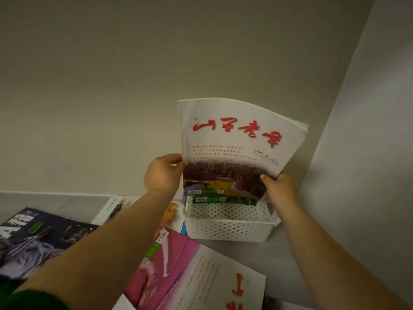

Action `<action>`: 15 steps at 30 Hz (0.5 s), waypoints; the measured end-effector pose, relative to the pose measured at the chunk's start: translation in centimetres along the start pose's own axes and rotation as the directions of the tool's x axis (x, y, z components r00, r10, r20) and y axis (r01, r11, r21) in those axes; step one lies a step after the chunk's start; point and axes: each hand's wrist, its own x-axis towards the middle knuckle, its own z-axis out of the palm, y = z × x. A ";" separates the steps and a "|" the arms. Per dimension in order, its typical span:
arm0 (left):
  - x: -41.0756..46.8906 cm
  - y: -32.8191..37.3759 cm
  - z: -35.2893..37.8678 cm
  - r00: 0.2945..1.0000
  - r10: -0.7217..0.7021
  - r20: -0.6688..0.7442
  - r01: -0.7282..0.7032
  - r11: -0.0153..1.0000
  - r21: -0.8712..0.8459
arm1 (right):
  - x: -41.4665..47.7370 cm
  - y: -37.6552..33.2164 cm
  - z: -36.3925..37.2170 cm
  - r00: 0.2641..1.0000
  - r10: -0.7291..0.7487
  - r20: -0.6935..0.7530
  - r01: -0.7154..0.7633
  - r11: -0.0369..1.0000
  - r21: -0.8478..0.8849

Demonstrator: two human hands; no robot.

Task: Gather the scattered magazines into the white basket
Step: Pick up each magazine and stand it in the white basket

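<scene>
I hold a white magazine (234, 139) with red calligraphy and a landscape photo upright over the white perforated basket (230, 229). My left hand (164, 175) grips its left edge and my right hand (279, 186) grips its lower right corner. The magazine's bottom edge is at the basket's rim, against other magazines (221, 199) with green labels that stand inside the basket. On the surface to the left lie a dark-covered magazine (38, 238), a pink and white one (178, 271) and another (116, 206) partly hidden under my left forearm.
The basket stands in the corner where the grey surface (279, 253) meets a beige back wall (134, 86) and a side wall (368, 153) on the right. An orange-covered magazine (173, 214) peeks out left of the basket.
</scene>
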 end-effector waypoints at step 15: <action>2.5 -4.0 6.6 0.984 -0.129 0.124 0.109 0.982 0.155 | 6.5 5.9 1.4 0.997 0.056 0.046 -0.048 0.984 -0.173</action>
